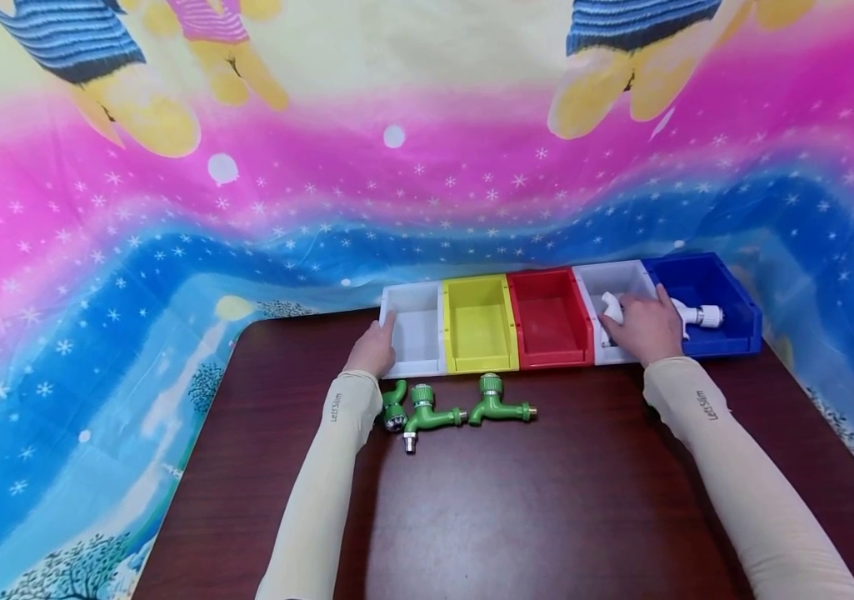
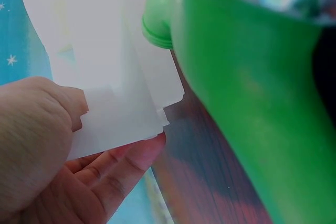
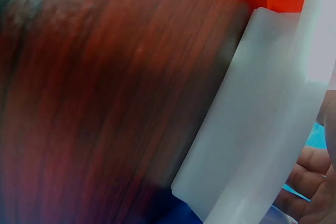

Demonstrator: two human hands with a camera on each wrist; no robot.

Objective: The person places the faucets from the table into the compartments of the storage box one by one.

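My left hand (image 1: pixel 373 346) pinches the left wall of a white bin (image 1: pixel 417 329), the leftmost in a row. In the left wrist view the thumb lies inside that wall and the fingers curl outside it. My right hand (image 1: pixel 647 327) reaches over the second white bin (image 1: pixel 614 275), its thumb beside a white tap (image 1: pixel 610 305) and its other fingers near the blue bin's side. The palm hides much of the contact; I cannot tell what this hand grips. Another white fitting (image 1: pixel 704 317) shows in the blue bin (image 1: pixel 743 337).
Between the white bins stand a yellow bin (image 1: pixel 477 321) and a red bin (image 1: pixel 552 325). Several green taps (image 1: pixel 430 418) lie on the brown table (image 1: pixel 516 508) before the row, the leftmost close to my left wrist. A printed cloth (image 1: pixel 307 242) hangs behind.
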